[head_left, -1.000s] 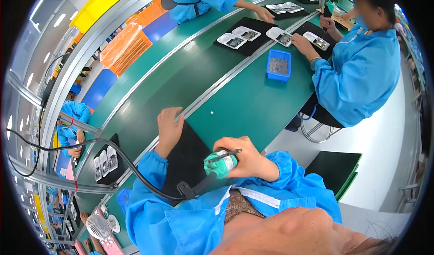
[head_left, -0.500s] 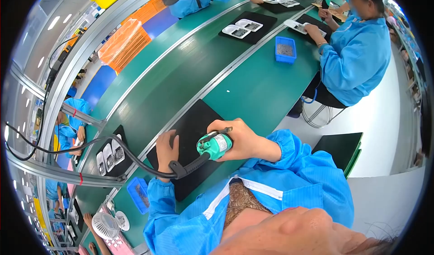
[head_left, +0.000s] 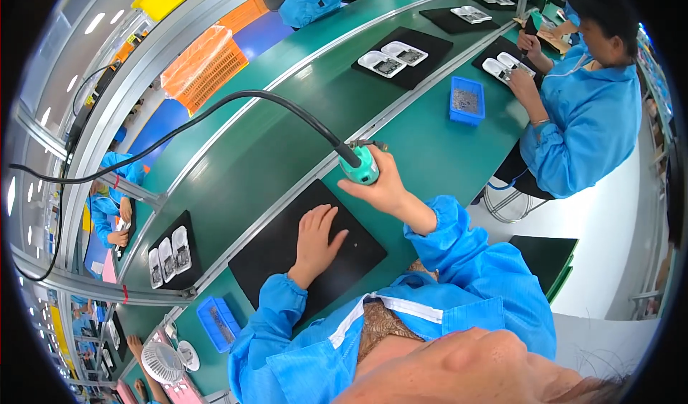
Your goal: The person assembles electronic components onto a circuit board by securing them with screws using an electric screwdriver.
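Observation:
My right hand [head_left: 383, 183] is wrapped around a green electric screwdriver [head_left: 362, 169], held up beyond the far right corner of the black mat [head_left: 269, 250]. A black cable runs from its top end off to the left. The screwdriver's tip is hidden below my hand. My left hand [head_left: 317, 240] lies on the mat with its fingers stretched out and nothing in it. A small pale speck shows on the mat beside my left thumb.
Blue trays of small parts stand at left [head_left: 218, 323] and right [head_left: 467, 101]. White casings [head_left: 393, 60] lie on a mat on the green belt [head_left: 301, 96]. A co-worker [head_left: 584, 110] sits at right. A metal frame [head_left: 93, 139] and a small fan [head_left: 163, 361] are at left.
My right hand has carried the screwdriver up and away from the mat's middle, its cable swinging up. My left hand has moved right and flattened on the mat.

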Action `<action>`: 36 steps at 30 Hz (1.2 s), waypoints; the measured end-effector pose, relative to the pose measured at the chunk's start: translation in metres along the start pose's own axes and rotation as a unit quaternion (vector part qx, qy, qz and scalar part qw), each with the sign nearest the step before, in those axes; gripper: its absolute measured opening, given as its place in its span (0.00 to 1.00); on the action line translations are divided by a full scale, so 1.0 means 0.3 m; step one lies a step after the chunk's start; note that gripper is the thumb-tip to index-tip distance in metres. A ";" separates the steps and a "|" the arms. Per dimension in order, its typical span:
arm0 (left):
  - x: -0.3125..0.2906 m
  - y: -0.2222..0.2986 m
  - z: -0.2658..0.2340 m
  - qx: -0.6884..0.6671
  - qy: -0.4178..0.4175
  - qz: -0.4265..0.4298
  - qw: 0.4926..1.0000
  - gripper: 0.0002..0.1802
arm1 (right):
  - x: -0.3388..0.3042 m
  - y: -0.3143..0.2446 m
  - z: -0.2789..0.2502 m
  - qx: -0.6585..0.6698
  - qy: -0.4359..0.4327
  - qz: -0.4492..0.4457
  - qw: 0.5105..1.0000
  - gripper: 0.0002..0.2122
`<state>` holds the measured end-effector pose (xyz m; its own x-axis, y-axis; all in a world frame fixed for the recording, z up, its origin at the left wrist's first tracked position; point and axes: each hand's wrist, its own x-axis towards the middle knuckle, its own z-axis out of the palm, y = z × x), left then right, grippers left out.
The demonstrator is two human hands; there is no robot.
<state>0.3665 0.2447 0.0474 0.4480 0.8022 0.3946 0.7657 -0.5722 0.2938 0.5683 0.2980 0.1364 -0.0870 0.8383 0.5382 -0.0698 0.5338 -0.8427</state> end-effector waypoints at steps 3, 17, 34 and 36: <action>-0.026 -0.006 0.041 0.014 -0.027 -0.026 0.999 0.32 | 0.040 0.083 0.002 0.004 0.013 -0.010 1.000 0.22; 0.001 0.020 0.054 0.004 -0.032 -0.066 0.997 0.27 | 0.025 0.243 -0.057 -0.030 0.013 -0.021 0.999 0.19; 0.125 -0.010 0.117 0.084 -0.063 -0.045 0.993 0.20 | 0.041 -0.002 -0.482 0.039 -0.243 0.117 0.962 0.19; 0.339 0.000 0.142 0.044 -0.035 -0.036 0.998 0.19 | 0.053 0.006 -0.599 0.037 -0.283 0.159 0.945 0.19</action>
<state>0.4318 0.3335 0.0505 0.4192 0.8525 0.3123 0.8331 -0.4979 0.2410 0.7455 0.3323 0.1414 -0.6309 0.7505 0.1967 -0.0193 0.2382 -0.9710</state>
